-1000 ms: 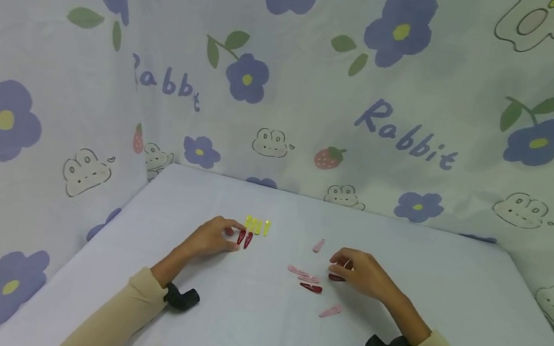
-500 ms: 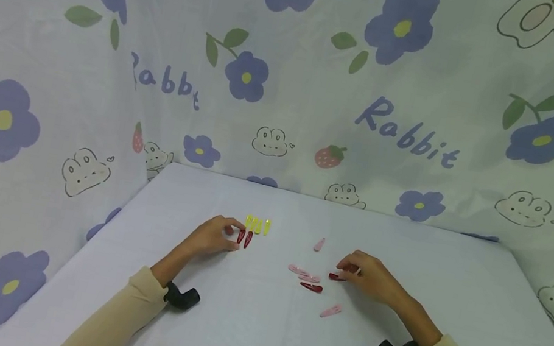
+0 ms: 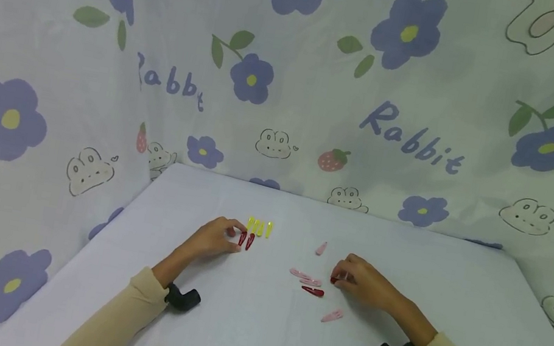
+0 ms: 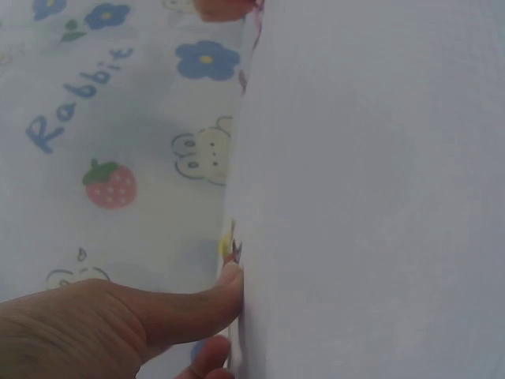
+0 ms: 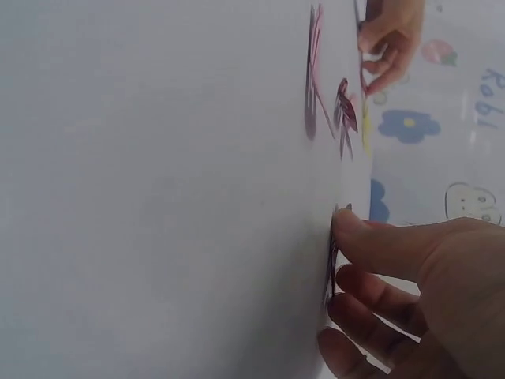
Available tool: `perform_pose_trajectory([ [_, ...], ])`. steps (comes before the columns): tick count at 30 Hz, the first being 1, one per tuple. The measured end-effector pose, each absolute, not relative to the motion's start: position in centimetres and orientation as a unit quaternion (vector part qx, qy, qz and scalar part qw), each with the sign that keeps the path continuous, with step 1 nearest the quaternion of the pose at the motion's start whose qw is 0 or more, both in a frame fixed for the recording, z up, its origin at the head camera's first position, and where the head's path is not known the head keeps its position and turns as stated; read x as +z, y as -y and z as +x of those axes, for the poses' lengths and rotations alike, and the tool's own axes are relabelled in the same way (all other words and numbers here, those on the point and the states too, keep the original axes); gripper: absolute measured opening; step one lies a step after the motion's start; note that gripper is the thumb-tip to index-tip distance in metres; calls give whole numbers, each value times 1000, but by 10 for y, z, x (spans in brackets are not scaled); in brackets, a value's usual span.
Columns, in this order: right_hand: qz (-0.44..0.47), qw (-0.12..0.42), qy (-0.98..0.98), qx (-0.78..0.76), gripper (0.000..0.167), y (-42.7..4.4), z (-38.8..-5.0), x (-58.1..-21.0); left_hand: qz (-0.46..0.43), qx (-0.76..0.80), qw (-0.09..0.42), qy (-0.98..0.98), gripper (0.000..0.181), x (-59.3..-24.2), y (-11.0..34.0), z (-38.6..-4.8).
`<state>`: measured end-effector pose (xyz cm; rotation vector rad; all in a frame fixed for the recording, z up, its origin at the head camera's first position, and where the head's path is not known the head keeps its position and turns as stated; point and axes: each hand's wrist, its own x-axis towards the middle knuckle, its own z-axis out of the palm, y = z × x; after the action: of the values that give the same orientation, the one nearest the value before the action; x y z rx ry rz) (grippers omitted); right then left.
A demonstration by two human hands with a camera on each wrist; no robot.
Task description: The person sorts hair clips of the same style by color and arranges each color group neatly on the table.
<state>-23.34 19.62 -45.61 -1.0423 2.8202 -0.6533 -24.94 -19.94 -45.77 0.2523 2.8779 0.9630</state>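
Note:
In the head view, my left hand [image 3: 211, 240] holds a dark red snap hair clip [image 3: 242, 238] by its ends, between thumb and index finger. A second dark red clip [image 3: 250, 242] lies just right of it, below a row of several yellow clips [image 3: 260, 229]. My right hand [image 3: 362, 281] pinches another dark red clip [image 3: 333, 280], mostly covered by the fingers. In the right wrist view, the thumb [image 5: 355, 230] presses that clip at the table surface. In the left wrist view, the thumb [image 4: 201, 309] hides most of the left clip.
Between the hands, pink clips [image 3: 310, 281] lie close to a dark red clip [image 3: 312, 291]. One pink clip [image 3: 321, 248] is farther back, another [image 3: 332, 315] nearer the front. The white table [image 3: 248, 335] meets a patterned cloth [image 3: 300, 103] behind and at the sides.
My right hand drew slightly right, then came back left, and its fingertips now cover more of the dark red clip. The left hand and the clips beside it keep their places.

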Motion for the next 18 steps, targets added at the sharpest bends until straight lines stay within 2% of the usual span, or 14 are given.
perform_pose_trajectory([
  [12, -312, 134, -898, -280, 9, -199, -243, -452, 68, 317, 56, -944, 44, -456, 196, -247],
  [18, -298, 154, -893, -299, 8, -204, -247, -449, 65, 320, 52, -944, 44, -453, 196, -246],
])
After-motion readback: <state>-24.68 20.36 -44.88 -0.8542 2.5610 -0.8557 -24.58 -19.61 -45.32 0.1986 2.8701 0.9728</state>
